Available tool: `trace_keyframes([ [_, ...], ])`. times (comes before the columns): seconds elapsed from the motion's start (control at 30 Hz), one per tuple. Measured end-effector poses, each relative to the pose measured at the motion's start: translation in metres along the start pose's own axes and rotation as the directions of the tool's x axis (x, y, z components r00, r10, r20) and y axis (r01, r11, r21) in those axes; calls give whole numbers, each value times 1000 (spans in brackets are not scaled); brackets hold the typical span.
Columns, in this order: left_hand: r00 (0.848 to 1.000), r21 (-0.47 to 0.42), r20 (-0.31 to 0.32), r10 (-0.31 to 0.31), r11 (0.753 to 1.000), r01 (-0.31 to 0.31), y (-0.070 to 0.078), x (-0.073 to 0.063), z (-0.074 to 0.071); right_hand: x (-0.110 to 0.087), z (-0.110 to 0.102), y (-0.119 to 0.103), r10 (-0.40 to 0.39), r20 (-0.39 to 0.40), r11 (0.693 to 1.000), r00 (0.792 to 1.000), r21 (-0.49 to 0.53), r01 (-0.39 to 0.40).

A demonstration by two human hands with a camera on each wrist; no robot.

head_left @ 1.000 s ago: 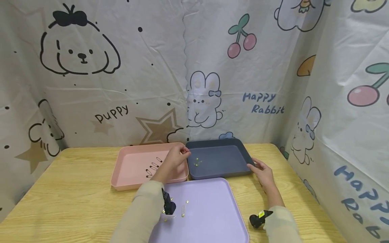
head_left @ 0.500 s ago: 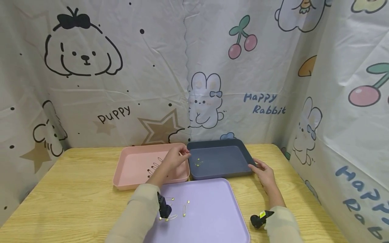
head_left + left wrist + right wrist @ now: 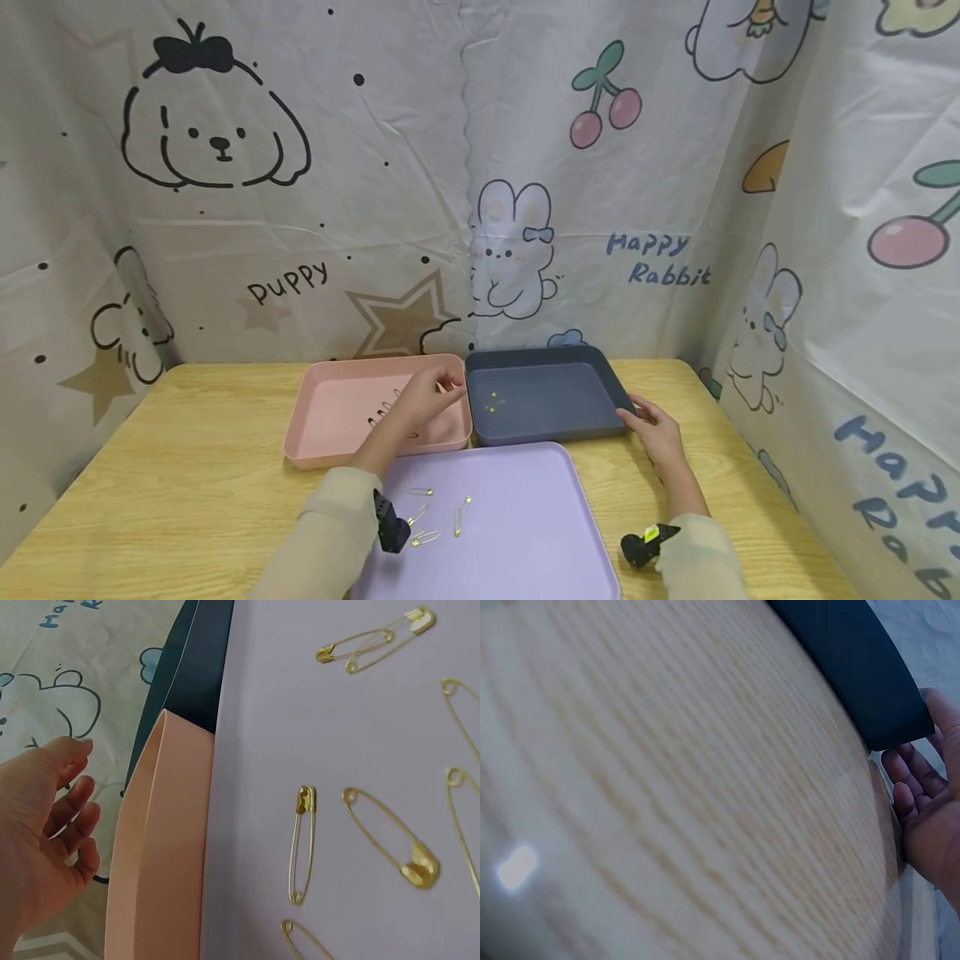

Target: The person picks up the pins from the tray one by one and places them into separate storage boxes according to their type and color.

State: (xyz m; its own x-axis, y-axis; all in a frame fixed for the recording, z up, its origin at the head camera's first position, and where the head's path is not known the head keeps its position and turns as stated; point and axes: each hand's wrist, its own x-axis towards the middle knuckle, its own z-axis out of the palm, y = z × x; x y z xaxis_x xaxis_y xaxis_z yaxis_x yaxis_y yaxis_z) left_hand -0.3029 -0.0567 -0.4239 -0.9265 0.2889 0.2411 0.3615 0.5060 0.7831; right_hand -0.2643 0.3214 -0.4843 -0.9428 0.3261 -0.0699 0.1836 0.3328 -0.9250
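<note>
My left hand [image 3: 427, 398] hovers over the right part of the pink tray [image 3: 324, 408], fingers loosely bent. In the left wrist view that hand [image 3: 37, 825] shows nothing between thumb and fingers. My right hand [image 3: 657, 435] grips the right edge of the dark blue tray [image 3: 558, 400]; in the right wrist view its thumb lies against the wall and its fingers curl under the corner. Small gold safety pins [image 3: 492, 408] lie at the left in the dark blue tray. Several black safety pins [image 3: 372, 422] lie in a row in the pink tray, partly hidden by my left hand.
A lilac tray [image 3: 525, 525] lies nearest me, with several gold safety pins [image 3: 305, 801] spread on its left part. All the trays sit close together on a wooden table [image 3: 187, 467]. A printed curtain [image 3: 390, 167] hangs behind and to the right.
My left hand has drawn slightly left, away from the dark blue tray, and its forearm uncovers more gold safety pins on the lilac tray. My right hand keeps its grip.
</note>
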Motion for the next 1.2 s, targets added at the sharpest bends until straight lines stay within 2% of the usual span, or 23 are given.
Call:
trace_keyframes([
  [0.23, 996, 60, 36, -84, 995, 82, -2, -10, -4, -1, -1, -2, 3, 5, 1000, 1000, 9, -3],
  [0.4, 994, 84, 46, -96, 992, 92, -5, -21, -10, -1, -1, -2, 4, 1, 1000, 1000, 6, -4],
  [0.77, 995, 113, 73, -74, 991, 66, -8, -42, -25, 1, -1, -1, 14, 9, 1000, 1000, 20, -14],
  [1.0, 997, 136, 83, -6, 991, -6, -9, -55, -32, 0, 0, -1, 13, 5, 1000, 1000, 21, -13],
  [1.2, 993, 170, 112, 38, 984, -57, -14, -71, -42, 0, 0, -2, 13, 0, 1000, 1000, 20, -13],
])
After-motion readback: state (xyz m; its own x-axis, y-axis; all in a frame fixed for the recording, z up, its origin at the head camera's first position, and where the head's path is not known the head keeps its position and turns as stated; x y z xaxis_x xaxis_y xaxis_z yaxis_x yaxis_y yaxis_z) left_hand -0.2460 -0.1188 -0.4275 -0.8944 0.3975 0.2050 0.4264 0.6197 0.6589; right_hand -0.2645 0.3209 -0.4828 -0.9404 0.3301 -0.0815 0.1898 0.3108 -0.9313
